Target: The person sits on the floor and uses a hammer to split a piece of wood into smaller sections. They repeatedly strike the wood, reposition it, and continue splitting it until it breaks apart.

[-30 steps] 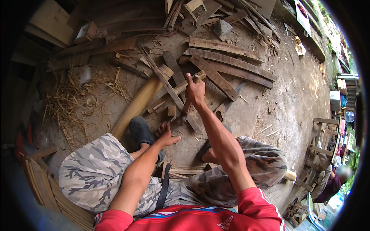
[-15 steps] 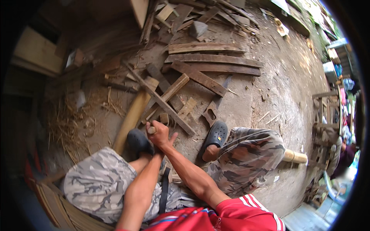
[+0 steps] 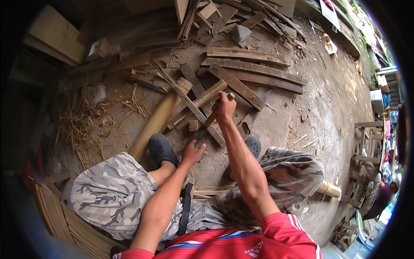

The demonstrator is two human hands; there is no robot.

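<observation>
My right hand (image 3: 225, 108) is closed around the wooden handle (image 3: 231, 96) of what looks like a machete. Its narrow brownish blade (image 3: 208, 123) slants down toward my left hand (image 3: 192, 153). That hand is open with the thumb apart, close to the blade's lower end; whether it touches cannot be made out. Below the blade a long wooden strip (image 3: 189, 104) crosses a notched piece of wood (image 3: 212, 92). Beside them lies a small wood block (image 3: 193, 125). A handsaw (image 3: 246, 125) rests on the ground near my right shoe.
A thick bamboo pole (image 3: 161, 116) lies left of the strips. Several dark planks (image 3: 254, 64) are spread beyond, with a scrap pile and a grey stone (image 3: 241, 33) farther back. Straw-like shavings (image 3: 82, 125) cover the left ground. A wooden frame (image 3: 368, 146) stands far right.
My hands, close together before, are now apart. The right one has moved forward and right with the tool, exposing its blade. The left now shows open fingers; the view has shifted somewhat.
</observation>
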